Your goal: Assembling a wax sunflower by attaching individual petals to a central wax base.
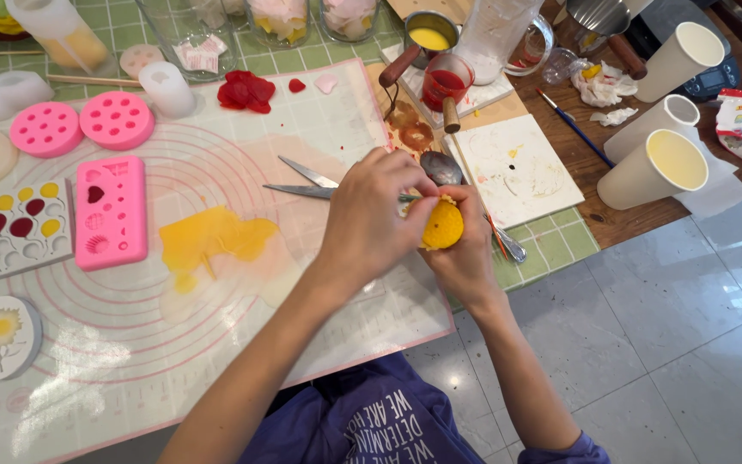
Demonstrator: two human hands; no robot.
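Fingers (423, 186) of my left hand (371, 215) curl down tight on top of the round yellow piece (444, 227), and my right hand (465, 258) cups it from below, thumb pressed on its side. I see it held up over the right edge of the clear mat (216, 344). Scissors (307, 182) lie open on the mat just behind my left hand. One spoon (441, 167) sits near them. Pink molds (111, 210) rest far to the left.
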